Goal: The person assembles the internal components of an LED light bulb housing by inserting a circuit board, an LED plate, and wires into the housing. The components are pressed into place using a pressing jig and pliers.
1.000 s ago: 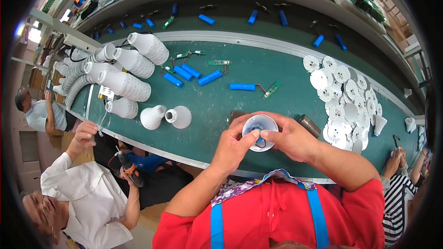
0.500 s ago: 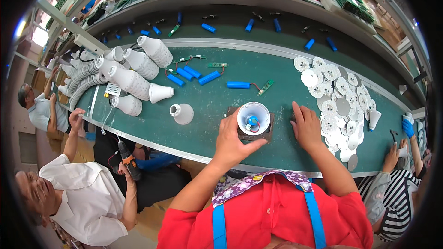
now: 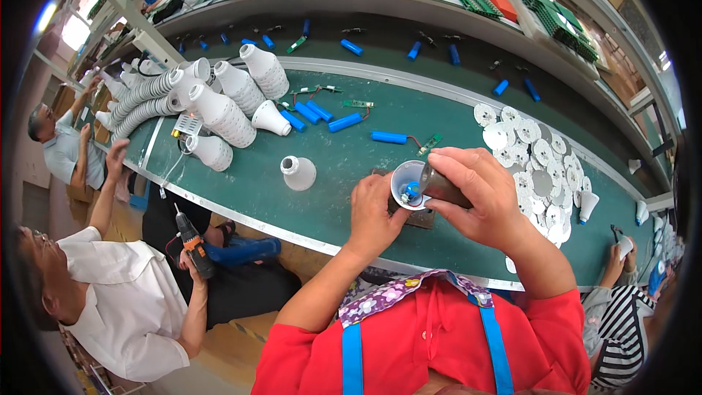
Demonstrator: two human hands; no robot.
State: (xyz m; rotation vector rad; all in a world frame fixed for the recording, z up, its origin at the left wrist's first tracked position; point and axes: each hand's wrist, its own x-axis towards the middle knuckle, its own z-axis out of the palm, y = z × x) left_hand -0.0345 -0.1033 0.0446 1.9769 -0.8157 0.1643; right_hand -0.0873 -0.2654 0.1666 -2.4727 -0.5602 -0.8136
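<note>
My left hand [image 3: 371, 212] is wrapped round a white plastic bulb housing [image 3: 400, 174], its wide mouth facing up. Inside it sit a blue battery cell [image 3: 412, 189] and some wiring. The housing stands over a dark square block [image 3: 421, 219], mostly hidden by my hands. In my right hand [image 3: 479, 194] is a dark metal cylinder [image 3: 443, 189], tilted at the right side of the mouth. Whether its end touches the inside cannot be seen. Just beyond lies another blue battery [image 3: 389, 137], wired to a small green circuit board [image 3: 430, 144].
A single white housing [image 3: 298, 173] stands to the left, with stacked housings [image 3: 223, 117] farther back. Round white discs [image 3: 541, 168] are heaped on the right. A shelf [image 3: 409, 11] spans the back. A co-worker at left holds a drill [image 3: 194, 245]; another works at far right.
My right hand has come from the table on the right to the housing's mouth, now with the dark cylinder gripped. My left hand keeps hold of the housing. The view has shifted slightly.
</note>
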